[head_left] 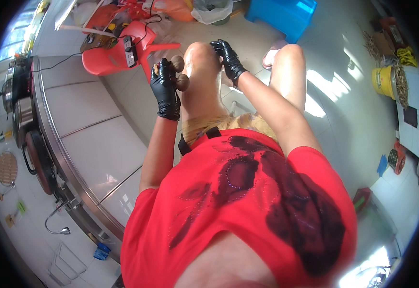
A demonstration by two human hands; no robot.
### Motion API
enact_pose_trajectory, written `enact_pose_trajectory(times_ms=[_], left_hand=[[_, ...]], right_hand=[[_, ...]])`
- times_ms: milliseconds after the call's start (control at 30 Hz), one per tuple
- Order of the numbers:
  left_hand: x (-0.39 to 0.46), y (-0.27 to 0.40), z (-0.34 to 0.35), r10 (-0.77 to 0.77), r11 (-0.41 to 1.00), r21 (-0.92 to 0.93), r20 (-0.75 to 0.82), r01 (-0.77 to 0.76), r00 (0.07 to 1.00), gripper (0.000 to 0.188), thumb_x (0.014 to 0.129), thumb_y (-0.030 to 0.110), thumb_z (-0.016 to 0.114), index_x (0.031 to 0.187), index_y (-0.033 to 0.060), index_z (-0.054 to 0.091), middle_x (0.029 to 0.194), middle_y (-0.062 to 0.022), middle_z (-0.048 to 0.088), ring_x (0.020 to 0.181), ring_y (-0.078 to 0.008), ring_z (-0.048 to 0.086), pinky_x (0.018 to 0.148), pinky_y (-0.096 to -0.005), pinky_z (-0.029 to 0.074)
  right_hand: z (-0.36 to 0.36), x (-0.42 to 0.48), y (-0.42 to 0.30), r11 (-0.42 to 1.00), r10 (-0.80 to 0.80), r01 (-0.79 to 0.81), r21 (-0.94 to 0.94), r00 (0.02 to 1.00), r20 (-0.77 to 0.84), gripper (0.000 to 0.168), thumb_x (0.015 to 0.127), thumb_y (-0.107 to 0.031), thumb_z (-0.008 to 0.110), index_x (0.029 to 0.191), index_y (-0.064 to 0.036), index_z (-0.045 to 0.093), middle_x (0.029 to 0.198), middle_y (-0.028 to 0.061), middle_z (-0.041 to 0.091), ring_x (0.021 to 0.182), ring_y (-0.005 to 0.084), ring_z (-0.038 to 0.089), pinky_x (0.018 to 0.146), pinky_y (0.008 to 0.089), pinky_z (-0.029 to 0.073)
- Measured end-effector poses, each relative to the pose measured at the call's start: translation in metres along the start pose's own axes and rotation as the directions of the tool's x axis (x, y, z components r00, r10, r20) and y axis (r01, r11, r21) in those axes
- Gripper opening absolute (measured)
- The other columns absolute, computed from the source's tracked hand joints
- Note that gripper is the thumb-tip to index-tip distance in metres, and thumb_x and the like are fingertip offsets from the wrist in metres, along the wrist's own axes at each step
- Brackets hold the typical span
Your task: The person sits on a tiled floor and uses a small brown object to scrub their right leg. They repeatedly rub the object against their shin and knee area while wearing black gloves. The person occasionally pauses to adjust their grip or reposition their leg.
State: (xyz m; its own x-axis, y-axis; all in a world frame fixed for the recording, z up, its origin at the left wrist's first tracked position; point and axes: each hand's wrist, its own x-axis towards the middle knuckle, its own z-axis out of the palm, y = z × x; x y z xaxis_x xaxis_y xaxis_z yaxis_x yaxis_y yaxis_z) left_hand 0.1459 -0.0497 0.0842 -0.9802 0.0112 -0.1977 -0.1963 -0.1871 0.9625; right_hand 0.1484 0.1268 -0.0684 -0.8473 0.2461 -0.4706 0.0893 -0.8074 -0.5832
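My left hand [164, 90], in a black glove, is raised just left of my bare, shiny left knee [198, 54]. It is closed around something with two brown balls, an upper one [177, 63] and a lower one [182, 82], which stick out on the knee side. Their kind and material are unclear, and the glove hides how they join. A small yellowish and red bit [156, 69] shows at the fingers. Across the knee, my right hand [230, 62], also black-gloved, has bent fingers close to its right side. Whether that hand holds anything is hidden.
A red plastic chair [101, 59] bears a power strip [128, 52] with cables. Ahead stand a lined bin [213, 12] and a blue plastic stool [283, 16]. Along the left runs a counter with a tap [56, 228]; a yellow bucket [382, 81] is at right.
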Motion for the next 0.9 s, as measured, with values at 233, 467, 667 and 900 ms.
enact_pose_trajectory(times_ms=[233,467,667,900], left_hand=[[0.008,0.002,0.009,0.014,1.0,-0.011,0.013,-0.014,1.0,0.012,0.095,0.017,0.055,0.087,0.0088,0.057,0.073,0.0026,0.055,0.058,-0.0044,0.044,0.049,-0.0199,0.032],[0.012,-0.018,-0.003,-0.059,0.998,-0.007,0.024,0.059,0.998,0.014,0.096,0.017,0.054,0.085,0.0083,0.056,0.072,0.0035,0.052,0.058,-0.0041,0.043,0.05,-0.0205,0.032],[0.021,-0.029,-0.012,-0.055,0.996,-0.066,0.05,0.059,0.997,0.012,0.095,0.02,0.057,0.088,0.01,0.058,0.074,0.0029,0.055,0.059,-0.004,0.045,0.05,-0.0193,0.034],[0.031,-0.03,-0.011,-0.047,0.998,-0.046,0.023,0.048,0.999,0.013,0.095,0.022,0.058,0.088,0.0103,0.059,0.075,0.0022,0.055,0.059,-0.0041,0.045,0.051,-0.0196,0.035]], right_hand=[[0.017,-0.024,0.019,0.741,-0.343,0.404,-0.536,0.915,0.214,0.082,0.075,-0.042,0.075,0.137,-0.001,0.04,0.134,0.017,0.049,0.125,0.0275,0.046,0.106,0.0366,0.035],[0.041,-0.027,0.016,0.486,-0.411,0.36,-0.796,0.899,0.155,0.081,0.068,-0.044,0.078,0.132,-0.006,0.047,0.126,0.0193,0.055,0.119,0.0344,0.05,0.102,0.0413,0.04],[0.055,-0.019,0.002,0.643,-0.329,0.288,-0.71,0.941,0.084,0.052,0.076,-0.036,0.072,0.117,-0.008,0.057,0.118,0.0179,0.06,0.112,0.0343,0.055,0.096,0.0416,0.044],[0.04,-0.016,0.024,0.538,-0.437,0.396,-0.744,0.886,0.156,0.048,0.082,-0.026,0.064,0.125,-0.009,0.052,0.121,0.0172,0.058,0.114,0.0359,0.053,0.098,0.0441,0.041]])
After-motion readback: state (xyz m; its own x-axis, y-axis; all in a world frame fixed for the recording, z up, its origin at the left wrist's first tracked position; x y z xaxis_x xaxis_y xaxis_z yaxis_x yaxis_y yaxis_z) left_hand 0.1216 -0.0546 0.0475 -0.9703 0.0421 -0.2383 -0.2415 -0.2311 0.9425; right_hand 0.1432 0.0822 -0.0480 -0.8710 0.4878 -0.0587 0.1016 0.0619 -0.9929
